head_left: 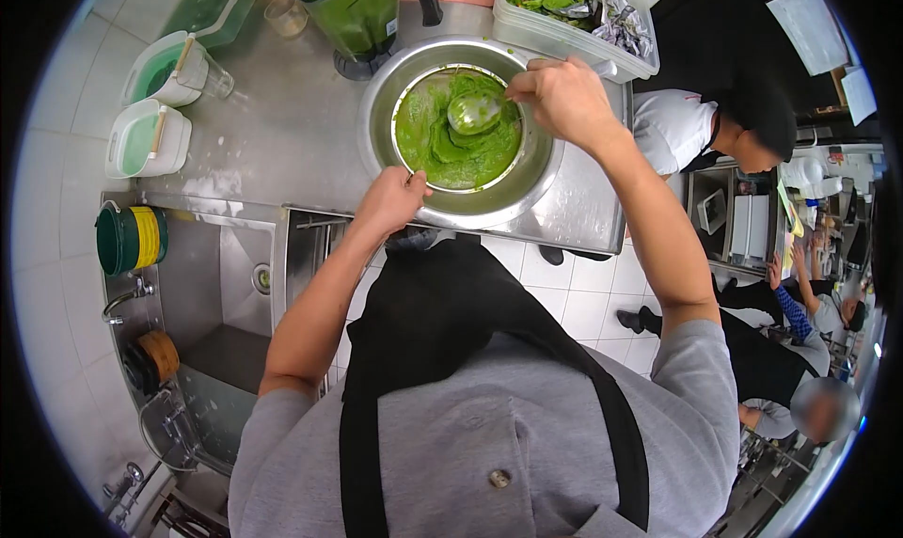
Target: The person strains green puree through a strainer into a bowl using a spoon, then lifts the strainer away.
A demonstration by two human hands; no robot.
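A round strainer [402,158] holding thick green puree [461,152] rests inside a wide metal bowl [376,96] on the steel counter. My right hand [564,96] grips a metal spoon [473,113], whose green-coated bowl lies in the puree. At the near left edge of the strainer, my left hand [400,199] is closed on its rim or handle. Behind the bowl stands a blender jug [353,16] with green contents.
A plastic container [574,35] with leaves and foil stands at the back right. White tubs [150,141] are at the left, above a sink [235,284]. A co-worker [677,129] is close on the right; other people are farther off.
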